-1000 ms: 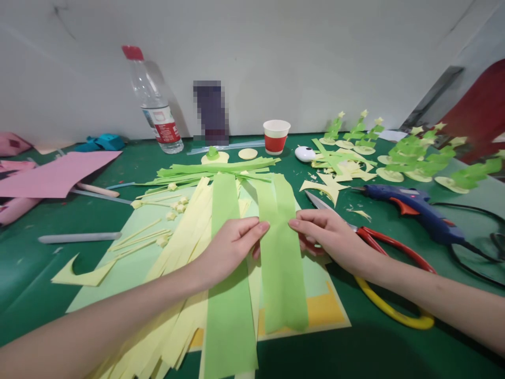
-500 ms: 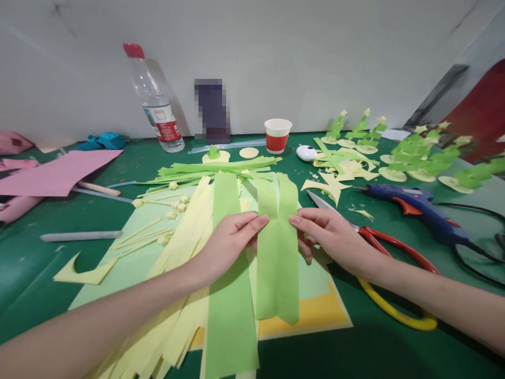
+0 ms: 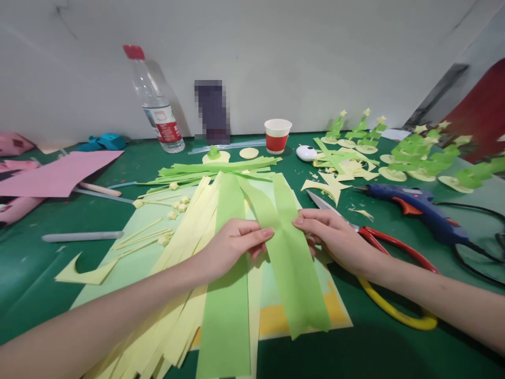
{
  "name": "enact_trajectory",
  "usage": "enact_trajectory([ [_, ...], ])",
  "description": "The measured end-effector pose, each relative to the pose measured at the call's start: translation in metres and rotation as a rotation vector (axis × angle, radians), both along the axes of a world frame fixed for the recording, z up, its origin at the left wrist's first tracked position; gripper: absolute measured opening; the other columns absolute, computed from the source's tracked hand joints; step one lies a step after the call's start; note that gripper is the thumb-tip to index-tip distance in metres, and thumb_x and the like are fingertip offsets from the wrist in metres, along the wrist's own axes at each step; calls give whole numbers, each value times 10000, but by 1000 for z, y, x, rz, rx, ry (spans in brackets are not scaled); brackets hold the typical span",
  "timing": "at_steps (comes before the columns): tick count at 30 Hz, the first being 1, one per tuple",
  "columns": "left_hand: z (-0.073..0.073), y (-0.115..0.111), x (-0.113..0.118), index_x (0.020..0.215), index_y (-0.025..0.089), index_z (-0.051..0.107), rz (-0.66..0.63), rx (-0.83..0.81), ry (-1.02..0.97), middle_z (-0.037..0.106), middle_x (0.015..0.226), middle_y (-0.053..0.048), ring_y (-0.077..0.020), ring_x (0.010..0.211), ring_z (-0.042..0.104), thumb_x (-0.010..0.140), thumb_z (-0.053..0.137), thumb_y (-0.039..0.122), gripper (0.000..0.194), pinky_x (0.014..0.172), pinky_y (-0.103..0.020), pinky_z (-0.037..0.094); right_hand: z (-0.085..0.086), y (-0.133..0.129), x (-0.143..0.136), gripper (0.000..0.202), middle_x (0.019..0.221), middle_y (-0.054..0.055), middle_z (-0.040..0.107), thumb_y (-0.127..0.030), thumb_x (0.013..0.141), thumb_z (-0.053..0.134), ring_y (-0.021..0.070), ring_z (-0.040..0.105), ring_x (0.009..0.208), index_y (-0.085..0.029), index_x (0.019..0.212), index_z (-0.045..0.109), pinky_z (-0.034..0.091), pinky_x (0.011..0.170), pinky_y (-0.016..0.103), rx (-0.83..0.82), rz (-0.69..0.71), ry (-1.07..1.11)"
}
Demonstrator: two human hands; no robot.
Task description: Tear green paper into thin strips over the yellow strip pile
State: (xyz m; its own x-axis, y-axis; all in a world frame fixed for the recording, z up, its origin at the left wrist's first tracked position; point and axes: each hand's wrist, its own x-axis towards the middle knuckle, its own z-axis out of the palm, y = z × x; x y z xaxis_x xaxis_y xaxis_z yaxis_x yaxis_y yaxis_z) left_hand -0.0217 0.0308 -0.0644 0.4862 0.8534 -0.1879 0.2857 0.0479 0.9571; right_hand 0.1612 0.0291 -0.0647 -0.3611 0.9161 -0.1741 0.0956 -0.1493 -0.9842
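Observation:
Between my two hands is a light green paper strip (image 3: 294, 279), split at its far end into two tails that spread apart. My left hand (image 3: 244, 239) pinches its left edge between thumb and fingers. My right hand (image 3: 323, 229) pinches the right edge just below the split. Under my left wrist lies another wide green strip (image 3: 224, 326). Beside it fan out many pale yellow paper strips (image 3: 173, 284). Small folded paper stars (image 3: 183, 202) and thin rolled stems (image 3: 144, 237) rest on a pale green sheet (image 3: 106, 284) to the left.
Scissors (image 3: 386, 242) with red and yellow handles lie under my right forearm. A blue glue gun (image 3: 418, 208) with a cord is at right. Behind stand finished paper plants (image 3: 414, 152), a red-and-white cup (image 3: 277, 138) and a bottle (image 3: 163, 123). Pink paper (image 3: 59, 171) lies left.
The strip in my hands has tilted, its near end swinging right. Its split tails have spread wider apart at the far end. My left hand has shifted slightly right and nearer.

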Motion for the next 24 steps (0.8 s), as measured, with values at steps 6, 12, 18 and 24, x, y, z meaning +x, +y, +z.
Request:
enact_trajectory([
  [6, 0, 0, 1, 499, 194, 407, 87, 47, -3, 442, 479, 36, -107, 481, 451, 848, 411, 381, 396, 607, -269, 414, -5, 3, 1, 280, 454, -76, 390, -399, 744, 532, 59, 406, 384, -196, 600, 403, 406, 400, 180, -10, 2, 44],
  [12, 2, -3, 3, 515, 198, 402, 107, 88, 32, 439, 468, 41, -112, 479, 450, 866, 377, 392, 402, 618, -271, 411, -1, 0, 2, 296, 491, -67, 420, -415, 737, 561, 60, 428, 401, -194, 605, 415, 392, 395, 182, 21, 50, 9],
  [18, 3, -5, 4, 516, 187, 473, 38, 95, 67, 497, 509, 33, -114, 494, 450, 808, 480, 386, 354, 542, -257, 361, 3, -1, 0, 289, 428, -80, 403, -394, 694, 626, 56, 409, 364, -181, 597, 457, 387, 386, 186, 14, 47, -50],
  [24, 4, -5, 6, 470, 197, 448, 64, 79, 85, 459, 466, 35, -122, 471, 431, 826, 441, 355, 389, 569, -278, 351, 1, 1, 1, 299, 423, -86, 389, -406, 704, 612, 45, 395, 377, -181, 597, 449, 391, 404, 169, 8, 18, -6],
])
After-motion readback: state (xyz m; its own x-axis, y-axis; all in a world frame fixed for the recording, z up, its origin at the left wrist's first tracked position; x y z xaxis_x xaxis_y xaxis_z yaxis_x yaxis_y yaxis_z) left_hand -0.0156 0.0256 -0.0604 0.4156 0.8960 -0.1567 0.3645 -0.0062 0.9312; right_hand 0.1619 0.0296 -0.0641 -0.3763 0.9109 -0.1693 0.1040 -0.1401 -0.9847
